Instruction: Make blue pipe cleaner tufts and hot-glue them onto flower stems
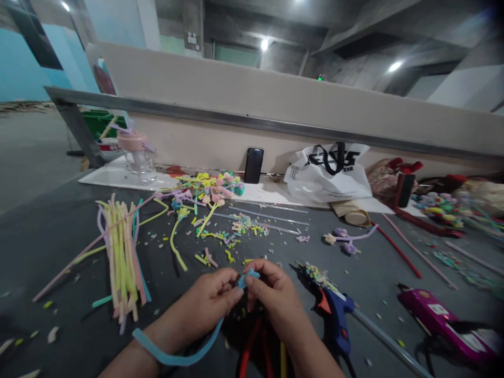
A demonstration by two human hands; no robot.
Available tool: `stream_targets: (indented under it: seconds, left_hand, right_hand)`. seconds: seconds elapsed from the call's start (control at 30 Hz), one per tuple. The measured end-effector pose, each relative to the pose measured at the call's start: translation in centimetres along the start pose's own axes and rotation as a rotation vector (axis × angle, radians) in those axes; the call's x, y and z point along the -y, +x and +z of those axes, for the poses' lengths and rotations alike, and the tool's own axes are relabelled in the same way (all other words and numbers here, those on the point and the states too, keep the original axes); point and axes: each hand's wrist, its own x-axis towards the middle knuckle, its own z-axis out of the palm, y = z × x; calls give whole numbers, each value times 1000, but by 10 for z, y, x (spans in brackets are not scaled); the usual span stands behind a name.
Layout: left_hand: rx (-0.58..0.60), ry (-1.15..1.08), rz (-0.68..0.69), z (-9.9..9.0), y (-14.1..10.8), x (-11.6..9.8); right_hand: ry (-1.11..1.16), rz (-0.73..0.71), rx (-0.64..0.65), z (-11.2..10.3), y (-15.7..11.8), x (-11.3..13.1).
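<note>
Between both hands, low in the middle of the head view, is a small bunched piece of blue pipe cleaner (248, 278). My left hand (212, 296) pinches it from the left, and a long blue tail (185, 359) of pipe cleaner loops below that wrist. From the right, my right hand (271, 289) closes thumb and fingers on the same blue bunch. Red-handled pliers (252, 349) lie partly hidden beneath my forearms. Right of my right hand rests a blue glue gun (340, 320) with a clear glue stick (389, 341) in its back.
A bundle of pastel pipe cleaners (124, 257) lies left. Finished pipe-cleaner flowers (212, 186) are heaped behind scattered clippings (244, 228). A phone (254, 165) leans on the back board, between a clear bottle (137, 157) and a white bag (326, 176). A magenta tool (444, 320) lies right.
</note>
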Motion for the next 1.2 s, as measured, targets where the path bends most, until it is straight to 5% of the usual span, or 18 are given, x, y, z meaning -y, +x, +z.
stream_targets:
  seconds: [0.17, 0.63, 0.77, 0.97, 1.2]
  left_hand:
    - [-54, 308, 96, 0, -1, 2]
    - [-109, 337, 155, 8, -1, 7]
    - [-106, 152, 125, 9, -1, 5]
    - [-17, -445, -120, 16, 0, 7]
    - [-12, -710, -135, 18, -3, 0]
  right_hand:
    - [-48, 10, -20, 1, 1, 1]
    - [-61, 47, -14, 1, 1, 2]
    - [-1, -1, 36, -2, 0, -3]
    - [235, -83, 146, -4, 0, -6]
    - [177, -32, 153, -4, 1, -5]
